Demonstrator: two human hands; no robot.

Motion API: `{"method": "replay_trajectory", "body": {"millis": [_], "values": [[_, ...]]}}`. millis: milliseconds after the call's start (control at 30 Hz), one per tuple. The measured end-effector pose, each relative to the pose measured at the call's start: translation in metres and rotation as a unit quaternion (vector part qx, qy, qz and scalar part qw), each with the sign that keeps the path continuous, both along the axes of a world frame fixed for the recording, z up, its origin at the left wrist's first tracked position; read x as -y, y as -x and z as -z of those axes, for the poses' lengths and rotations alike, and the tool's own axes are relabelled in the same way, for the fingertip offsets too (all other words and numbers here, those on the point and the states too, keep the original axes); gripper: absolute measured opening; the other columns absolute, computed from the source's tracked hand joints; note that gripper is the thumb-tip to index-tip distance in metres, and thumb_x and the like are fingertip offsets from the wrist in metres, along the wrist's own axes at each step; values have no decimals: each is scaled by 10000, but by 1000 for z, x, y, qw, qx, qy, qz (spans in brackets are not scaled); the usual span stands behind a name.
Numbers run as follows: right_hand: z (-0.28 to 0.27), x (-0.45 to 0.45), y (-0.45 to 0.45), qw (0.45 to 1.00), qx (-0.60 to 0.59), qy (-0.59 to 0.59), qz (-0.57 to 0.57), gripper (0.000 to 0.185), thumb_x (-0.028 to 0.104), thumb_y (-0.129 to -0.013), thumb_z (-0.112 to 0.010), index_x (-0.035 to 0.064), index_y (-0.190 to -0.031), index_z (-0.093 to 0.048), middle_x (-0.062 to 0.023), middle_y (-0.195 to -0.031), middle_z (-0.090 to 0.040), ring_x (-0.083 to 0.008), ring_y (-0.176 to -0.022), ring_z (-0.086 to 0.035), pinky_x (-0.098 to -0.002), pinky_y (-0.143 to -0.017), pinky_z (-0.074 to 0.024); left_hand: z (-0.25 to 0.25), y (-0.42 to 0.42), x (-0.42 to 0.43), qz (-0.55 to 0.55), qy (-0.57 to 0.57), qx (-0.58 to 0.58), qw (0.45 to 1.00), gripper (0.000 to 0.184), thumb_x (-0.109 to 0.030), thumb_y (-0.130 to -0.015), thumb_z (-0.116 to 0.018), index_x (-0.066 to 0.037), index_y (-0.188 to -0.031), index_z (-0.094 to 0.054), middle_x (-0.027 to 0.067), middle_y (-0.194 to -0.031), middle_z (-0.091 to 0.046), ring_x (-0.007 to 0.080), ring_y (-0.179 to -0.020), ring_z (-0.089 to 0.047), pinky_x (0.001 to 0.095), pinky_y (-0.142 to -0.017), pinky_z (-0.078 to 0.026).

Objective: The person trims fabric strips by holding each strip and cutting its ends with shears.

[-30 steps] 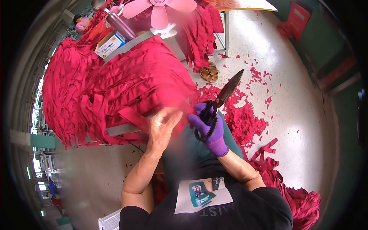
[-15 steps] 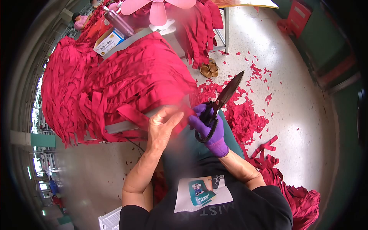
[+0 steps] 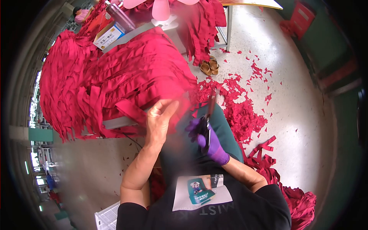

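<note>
The right hand (image 3: 203,136) grips the scissors (image 3: 210,109), blades forward; the left hand (image 3: 159,120) curls at the near edge of red strips (image 3: 130,73) on the counter (image 3: 118,122), its grasp too blurred to tell.

Matt, creased red cloth makes up the heap (image 3: 130,73); along its far side are a glossy, metallic-looking bottle (image 3: 120,16), a printed cardboard box (image 3: 110,37) and a smooth pink plastic fan (image 3: 161,9); right of it, dark metal scissors (image 3: 209,115), a matt purple cloth glove (image 3: 214,149) and shiny floor (image 3: 283,126)
</note>
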State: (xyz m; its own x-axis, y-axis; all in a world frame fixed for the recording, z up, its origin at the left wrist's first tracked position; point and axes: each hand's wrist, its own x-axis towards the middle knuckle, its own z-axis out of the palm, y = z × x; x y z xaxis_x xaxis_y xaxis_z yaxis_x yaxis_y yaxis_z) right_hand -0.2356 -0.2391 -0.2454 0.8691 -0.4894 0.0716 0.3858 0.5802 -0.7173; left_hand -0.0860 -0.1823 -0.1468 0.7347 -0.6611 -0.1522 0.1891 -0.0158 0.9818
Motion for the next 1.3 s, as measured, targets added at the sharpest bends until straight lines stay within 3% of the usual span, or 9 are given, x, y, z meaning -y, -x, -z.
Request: {"method": "replay_trajectory", "body": {"millis": [133,233,400,433,633,833,933,1033,1300], "values": [[25,-18,10,993,-45,23,-111,783,525,-796,-673,29,-1307,-349,-87,-1123,-514,-152,-989,-486,-306,-863,-418,2,3,3,-10,4,-9,1000,118,-107,-855,-682,-41,-951,-660,-30,-871,-648,23,-777,-562,185,-704,-439],[18,-19,18,986,-57,99,-120,760,532,-803,-663,19,-1278,-366,-102,-1118,-512,-165,-985,-488,-328,-869,-423,5,6,4,-6,16,-11,1000,117,-101,-856,-680,-41,-954,-660,-33,-867,-646,24,-785,-562,189,-706,-440],[14,-13,13,986,-68,85,-127,654,482,-843,-635,21,-1240,-396,-93,-1087,-523,-146,-956,-504,-296,-837,-434,19,8,0,4,-12,21,1000,104,-100,-852,-684,-43,-936,-661,-52,-849,-624,18,-782,-541,190,-703,-431],[13,-13,12,987,-69,75,-123,629,469,-852,-629,20,-1231,-404,-90,-1076,-527,-139,-947,-506,-288,-830,-435,21,7,-1,4,-21,26,999,128,-66,-847,-689,-21,-962,-656,-38,-848,-620,5,-752,-533,151,-724,-431],[17,-9,12,975,-136,133,-119,406,282,-921,-570,22,-1216,-467,-6,-1009,-533,-66,-876,-509,-209,-755,-428,24,6,-2,7,-24,31,999,125,-60,-853,-681,-21,-969,-656,-39,-855,-624,5,-755,-538,153,-729,-435],[12,-10,13,968,-193,135,-81,259,228,-910,-550,19,-1062,-528,-3,-877,-532,-66,-786,-492,-213,-697,-415,27,5,-2,6,-1,10,1000,129,-66,-853,-681,-23,-972,-656,-23,-889,-639,17,-789,-565,165,-753,-453],[13,-8,15,961,-198,185,-53,249,246,-903,-567,18,-1000,-541,4,-827,-525,-65,-763,-481,-220,-686,-413,21,8,1,-1,-4,5,1000,108,-95,-858,-679,-32,-941,-650,-50,-834,-609,13,-746,-521,183,-676,-419],[21,-9,16,959,-202,200,-20,301,321,-871,-651,45,-950,-561,-50,-724,-560,-111,-662,-527,-289,-630,-447,22,8,0,6,-5,-10,1000,110,-84,-862,-671,-24,-952,-650,-37,-854,-625,17,-757,-537,185,-693,-432],[17,1,25,960,-205,182,-54,300,298,-877,-639,42,-1006,-551,-58,-772,-573,-127,-712,-558,-294,-669,-458,23,14,0,42,-52,18,998,126,-85,-849,-689,-16,-948,-654,-20,-855,-638,24,-763,-558,174,-715,-444]]}}
